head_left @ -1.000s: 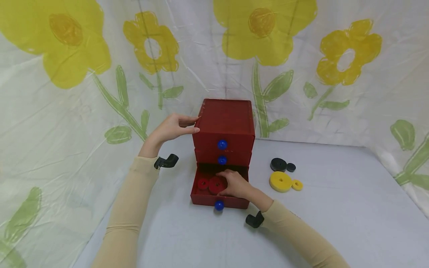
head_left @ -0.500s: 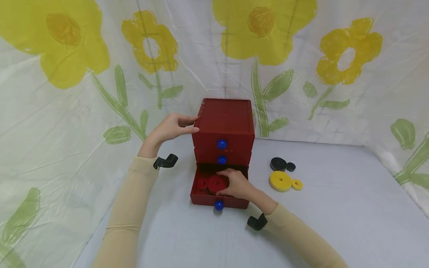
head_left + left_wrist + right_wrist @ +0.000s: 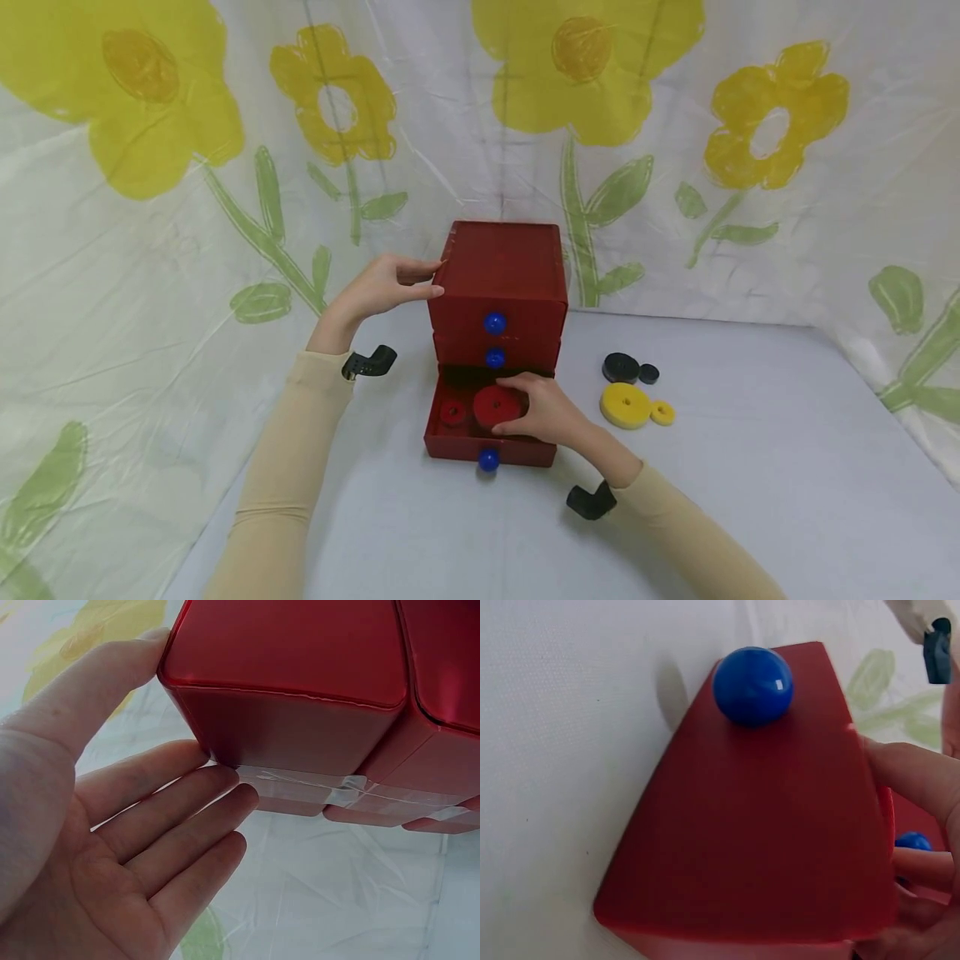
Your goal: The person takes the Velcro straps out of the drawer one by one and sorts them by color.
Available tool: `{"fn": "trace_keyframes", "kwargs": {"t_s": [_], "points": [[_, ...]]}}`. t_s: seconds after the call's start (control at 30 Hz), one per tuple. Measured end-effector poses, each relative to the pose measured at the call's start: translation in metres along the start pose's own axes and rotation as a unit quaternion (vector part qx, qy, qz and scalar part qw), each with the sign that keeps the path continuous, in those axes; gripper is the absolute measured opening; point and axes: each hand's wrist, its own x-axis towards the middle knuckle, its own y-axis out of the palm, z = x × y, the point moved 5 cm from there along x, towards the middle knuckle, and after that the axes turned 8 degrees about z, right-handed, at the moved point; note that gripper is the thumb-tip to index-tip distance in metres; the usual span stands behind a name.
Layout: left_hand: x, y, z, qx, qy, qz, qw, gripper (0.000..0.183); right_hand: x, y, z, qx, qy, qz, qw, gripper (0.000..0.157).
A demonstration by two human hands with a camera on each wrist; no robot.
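Note:
A small red chest of drawers (image 3: 501, 258) has blue ball knobs, and its bottom drawer (image 3: 517, 452) is pulled out. My right hand (image 3: 547, 408) reaches into that drawer and grips a large red disc (image 3: 495, 406) with a small centre hole, thumb at the near side and fingers at the far side. Left of it in the drawer lies a small red disc (image 3: 452, 412). With fingers straight, my left hand (image 3: 378, 287) touches the chest's upper left side; in the left wrist view its thumb and fingertips meet the red chest (image 3: 285, 652). The drawer front (image 3: 742, 825) hides most of the right fingers.
Right of the chest, a large black disc (image 3: 621, 367) and a small black one lie on the white table (image 3: 712, 500). In front of them lie a large yellow disc (image 3: 625, 406) and a small yellow disc (image 3: 663, 412). A flowered curtain (image 3: 450, 100) hangs behind.
My right hand has moved slightly right and up with the large red disc, away from the small red disc. The left hand stays at the chest.

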Motion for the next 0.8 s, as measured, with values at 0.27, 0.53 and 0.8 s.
{"fn": "trace_keyframes", "kwargs": {"t_s": [0.27, 0.53, 0.8], "points": [[-0.017, 0.002, -0.028, 0.008, -0.004, 0.008, 0.9999, 0.053, -0.009, -0.013, 0.002, 0.013, -0.008, -0.007, 1.0, 0.066], [-0.019, 0.002, -0.032, 0.007, -0.005, 0.009, 0.9999, 0.053, -0.017, -0.025, 0.003, 0.026, -0.01, -0.005, 1.0, 0.067], [-0.002, 0.0, -0.004, 0.0, -0.004, 0.001, 1.0, 0.055, -0.025, -0.033, -0.003, 0.025, 0.002, -0.002, 1.0, 0.067]]}}
